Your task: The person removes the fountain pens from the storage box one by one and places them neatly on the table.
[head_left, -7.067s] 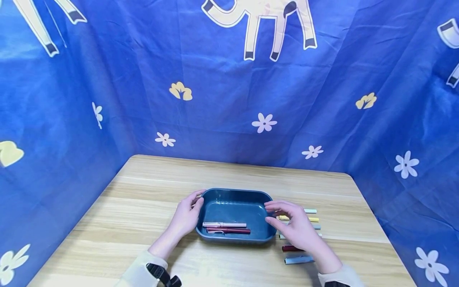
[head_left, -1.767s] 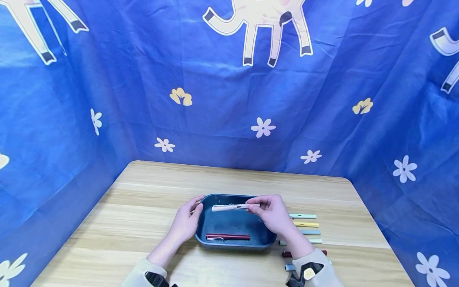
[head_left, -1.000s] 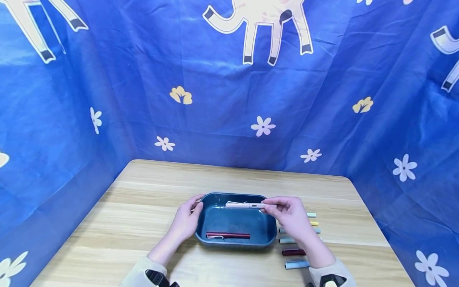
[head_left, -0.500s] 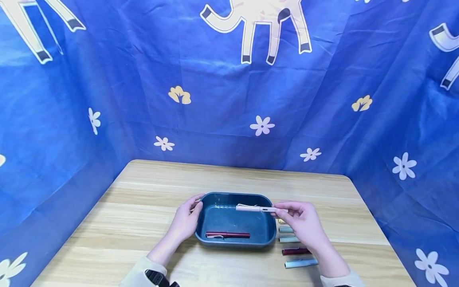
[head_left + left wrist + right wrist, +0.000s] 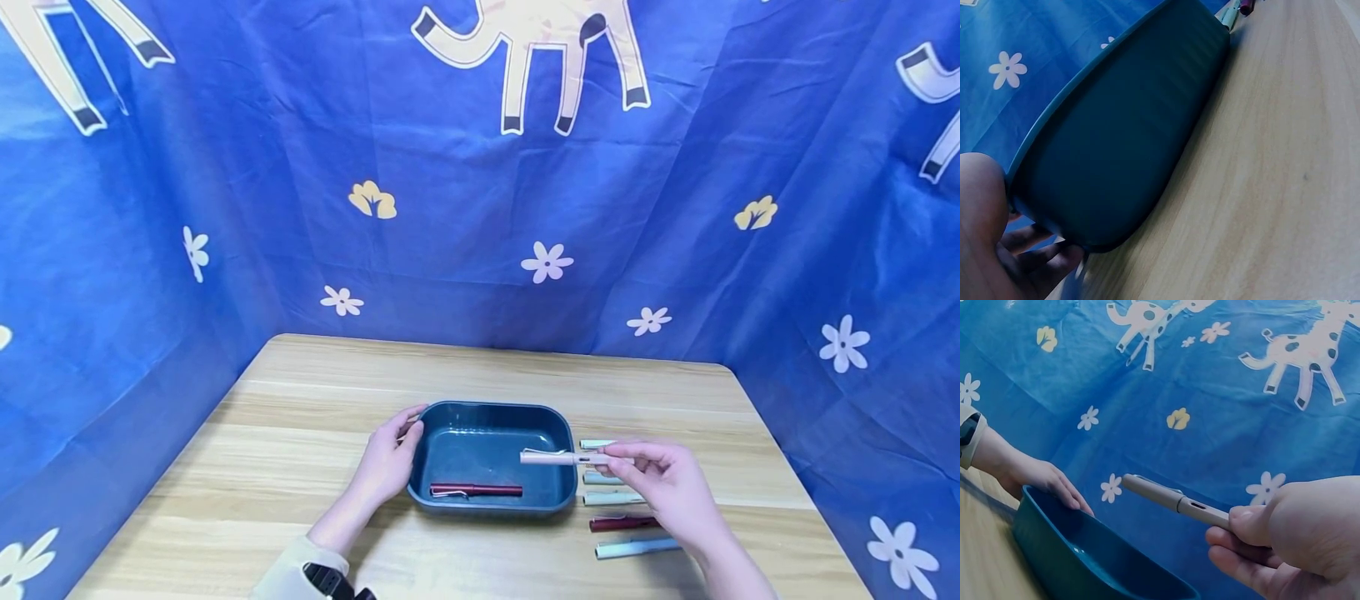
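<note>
A dark teal tray (image 5: 480,454) stands on the table, and my left hand (image 5: 390,454) grips its left end, thumb over the rim and fingers outside. Inside the tray, near its front wall, lies a dark red pen (image 5: 476,490). My right hand (image 5: 667,487) pinches a pale pink capped pen (image 5: 547,457) by its barrel end between thumb and fingers. Its clip end points left over the tray's right rim. The right wrist view shows the pale pink pen (image 5: 1154,492) held in the air, small window visible in the barrel.
Right of the tray several pens lie in a column on the wooden table (image 5: 337,367): a mint pen (image 5: 596,444), a pale green pen (image 5: 611,498), a second dark red pen (image 5: 622,523) and a light blue pen (image 5: 637,547). My right hand partly covers them. Blue cloth surrounds the table.
The pale pink pen, first lying beside the dark red one in the tray, was picked up by my right hand. It has moved right, past the tray's right rim. The left hand stays put.
</note>
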`<state>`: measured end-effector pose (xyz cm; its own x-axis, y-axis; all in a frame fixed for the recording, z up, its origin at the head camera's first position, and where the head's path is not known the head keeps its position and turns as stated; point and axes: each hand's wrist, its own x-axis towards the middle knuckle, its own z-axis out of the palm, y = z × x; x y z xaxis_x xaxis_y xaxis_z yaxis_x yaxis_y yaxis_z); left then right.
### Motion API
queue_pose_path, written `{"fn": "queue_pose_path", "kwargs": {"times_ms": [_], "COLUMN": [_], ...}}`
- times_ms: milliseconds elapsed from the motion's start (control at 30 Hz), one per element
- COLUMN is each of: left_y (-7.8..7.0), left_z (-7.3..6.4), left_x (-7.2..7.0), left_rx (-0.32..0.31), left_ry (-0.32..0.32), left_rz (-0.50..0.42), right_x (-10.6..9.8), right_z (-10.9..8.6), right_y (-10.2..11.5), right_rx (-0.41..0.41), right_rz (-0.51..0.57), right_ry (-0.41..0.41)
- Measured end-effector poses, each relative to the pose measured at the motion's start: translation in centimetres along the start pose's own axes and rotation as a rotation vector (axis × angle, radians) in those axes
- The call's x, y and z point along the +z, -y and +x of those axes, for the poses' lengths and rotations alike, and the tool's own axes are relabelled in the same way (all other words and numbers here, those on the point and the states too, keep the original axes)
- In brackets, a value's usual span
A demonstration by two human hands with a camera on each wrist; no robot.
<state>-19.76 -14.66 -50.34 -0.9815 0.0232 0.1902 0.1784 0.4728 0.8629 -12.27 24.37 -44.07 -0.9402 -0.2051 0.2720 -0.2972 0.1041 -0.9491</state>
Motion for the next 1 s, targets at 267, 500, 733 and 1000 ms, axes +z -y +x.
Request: {"fn": "queue_pose_path", "kwargs": {"times_ms": [267,500,733,1000], "left_y": [0.1,-0.1,-0.1,0.0], "left_z": [-0.1,-0.2,-0.1,0.0], "left_x": [0.1,0.1,0.1,0.1], "left_rx": [-0.003,-0.008,-0.006,-0.010], "left_ry": [0.007,0.005,0.006,0.009], "left_rz": [0.013,0.014,0.001,0.005], "right_x": [-1.5,-3.0,-4.3,-5.6], "right_z": [-2.5,-4.4,-5.9,-7.3], "right_y": [-1.0,-1.8,-2.2,-3.1], "right_rx": [0.027,0.028,0.154,0.059], "right_rz": [0.000,0.023,-0.014,-0.056], "right_ry": [-0.039,-0.010,0.005,0.011]}}
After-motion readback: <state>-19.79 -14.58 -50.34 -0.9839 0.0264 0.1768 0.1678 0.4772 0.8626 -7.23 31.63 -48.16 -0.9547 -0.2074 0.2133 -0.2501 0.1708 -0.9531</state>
